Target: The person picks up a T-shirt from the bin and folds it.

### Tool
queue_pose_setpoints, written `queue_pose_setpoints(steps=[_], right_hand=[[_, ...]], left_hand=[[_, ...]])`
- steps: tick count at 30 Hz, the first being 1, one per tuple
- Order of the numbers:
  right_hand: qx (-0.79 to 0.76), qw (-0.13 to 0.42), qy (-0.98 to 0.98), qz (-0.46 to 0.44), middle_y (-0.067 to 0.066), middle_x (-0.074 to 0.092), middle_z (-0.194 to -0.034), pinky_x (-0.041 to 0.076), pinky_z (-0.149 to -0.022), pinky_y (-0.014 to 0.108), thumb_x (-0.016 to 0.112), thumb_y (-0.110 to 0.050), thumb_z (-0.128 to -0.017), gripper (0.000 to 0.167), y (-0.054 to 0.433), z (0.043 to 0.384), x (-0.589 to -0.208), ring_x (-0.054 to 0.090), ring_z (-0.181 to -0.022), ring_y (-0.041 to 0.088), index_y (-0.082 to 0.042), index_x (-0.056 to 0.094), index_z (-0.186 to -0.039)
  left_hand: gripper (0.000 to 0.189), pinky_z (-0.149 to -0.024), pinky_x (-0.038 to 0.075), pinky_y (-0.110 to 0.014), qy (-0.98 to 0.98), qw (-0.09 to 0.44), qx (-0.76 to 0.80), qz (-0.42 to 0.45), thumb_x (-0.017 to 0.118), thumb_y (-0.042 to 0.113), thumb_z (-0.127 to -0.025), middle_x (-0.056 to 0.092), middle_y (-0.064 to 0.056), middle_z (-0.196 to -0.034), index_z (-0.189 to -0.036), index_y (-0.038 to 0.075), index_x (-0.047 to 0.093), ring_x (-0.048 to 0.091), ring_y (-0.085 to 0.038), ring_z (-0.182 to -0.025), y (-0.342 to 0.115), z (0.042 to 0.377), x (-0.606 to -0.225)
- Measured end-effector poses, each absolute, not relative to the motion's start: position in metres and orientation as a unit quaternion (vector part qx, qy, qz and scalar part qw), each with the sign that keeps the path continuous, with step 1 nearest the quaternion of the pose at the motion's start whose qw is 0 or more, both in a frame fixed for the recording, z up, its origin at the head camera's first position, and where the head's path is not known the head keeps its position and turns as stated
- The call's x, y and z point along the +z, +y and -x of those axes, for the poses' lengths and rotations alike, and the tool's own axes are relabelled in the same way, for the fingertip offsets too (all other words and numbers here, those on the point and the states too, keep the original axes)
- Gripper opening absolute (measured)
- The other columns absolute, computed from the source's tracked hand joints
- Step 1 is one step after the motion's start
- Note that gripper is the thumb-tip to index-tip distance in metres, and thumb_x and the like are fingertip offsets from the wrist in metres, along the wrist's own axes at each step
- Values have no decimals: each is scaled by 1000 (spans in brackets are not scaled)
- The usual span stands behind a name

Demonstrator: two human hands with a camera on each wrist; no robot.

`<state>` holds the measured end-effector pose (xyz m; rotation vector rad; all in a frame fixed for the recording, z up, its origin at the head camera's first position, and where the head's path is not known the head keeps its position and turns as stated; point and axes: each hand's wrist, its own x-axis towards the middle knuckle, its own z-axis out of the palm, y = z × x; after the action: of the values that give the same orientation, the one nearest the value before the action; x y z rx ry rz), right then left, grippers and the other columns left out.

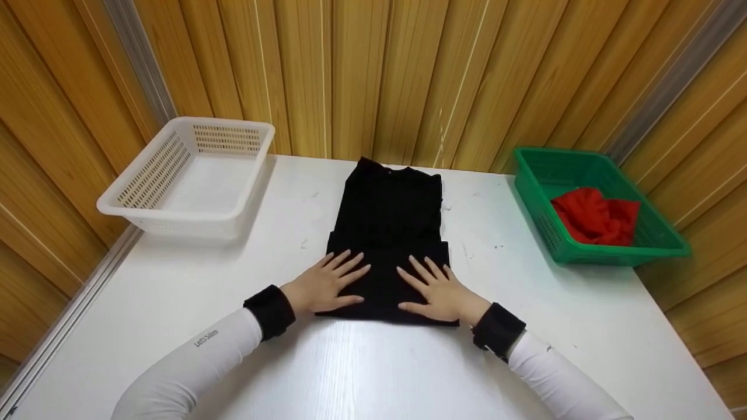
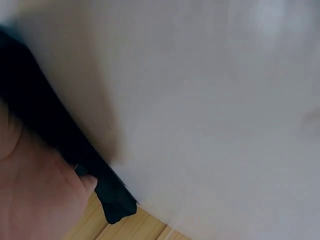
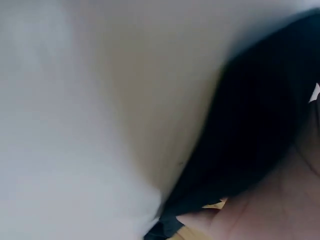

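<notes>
A black garment (image 1: 394, 204) lies on the white table with its near part folded up over itself, leaving a wider lower section. My left hand (image 1: 327, 283) rests on the left side of that folded section, fingers straight and spread. On the right side my right hand (image 1: 437, 291) lies the same way, palm down. Dark cloth (image 2: 55, 115) runs beside the palm in the left wrist view. The right wrist view has the black cloth (image 3: 250, 120) along the other palm, partly blurred.
A white plastic basket (image 1: 245, 192) stands at the back left. At the back right, a green basket (image 1: 543, 233) holds a red cloth (image 1: 598, 216). Wood-patterned panels (image 1: 362, 76) rise behind the white table (image 1: 373, 373) and along both sides.
</notes>
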<state>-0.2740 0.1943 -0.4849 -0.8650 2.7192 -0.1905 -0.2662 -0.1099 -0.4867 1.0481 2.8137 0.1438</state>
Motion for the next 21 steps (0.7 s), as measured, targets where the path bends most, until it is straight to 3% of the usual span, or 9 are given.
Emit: queue_pose_setpoints(steps=[9, 21], right_hand=[[-51, 114, 930, 345, 17, 23, -172, 30, -120, 69, 56, -63, -97, 82, 213, 245, -479, 26, -155, 51, -21, 31, -162], [12, 16, 922, 387, 20, 44, -160, 49, -111, 56, 61, -34, -101, 58, 216, 235, -482, 50, -141, 47, -17, 47, -155]], left_hand=[[75, -126, 29, -58, 923, 65, 55, -375, 51, 59, -101, 28, -13, -170, -161, 17, 35, 26, -40, -158, -117, 243, -480], [68, -113, 49, -52, 915, -14, -42, -400, 54, 51, -103, 43, -19, -162, -156, 11, 43, 47, -43, -146, -115, 237, -485]])
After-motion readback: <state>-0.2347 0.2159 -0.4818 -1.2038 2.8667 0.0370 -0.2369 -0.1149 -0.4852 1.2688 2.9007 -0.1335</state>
